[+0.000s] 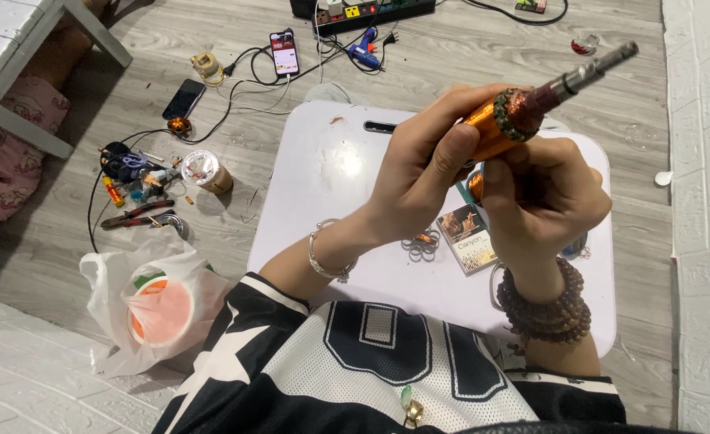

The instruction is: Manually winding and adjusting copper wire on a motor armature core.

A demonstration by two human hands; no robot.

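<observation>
Above the white table (331,169), both hands grip a motor rotor (506,120). Left hand (427,173) has its fingers clamped round the orange body, thumb along its side; right hand (544,197) closes its fingers on it from beneath, though those fingertips are hidden. Copper windings already fill the end toward the shaft, which juts up to the far right. Both wrists are raised, forearms rising from the near edge. Pliers (138,215) and phone (284,53) lie left on the floor.

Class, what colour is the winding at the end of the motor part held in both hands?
Coppery reddish-brown, on the winding of the orange-wrapped motor part; the head view shows it.
</observation>
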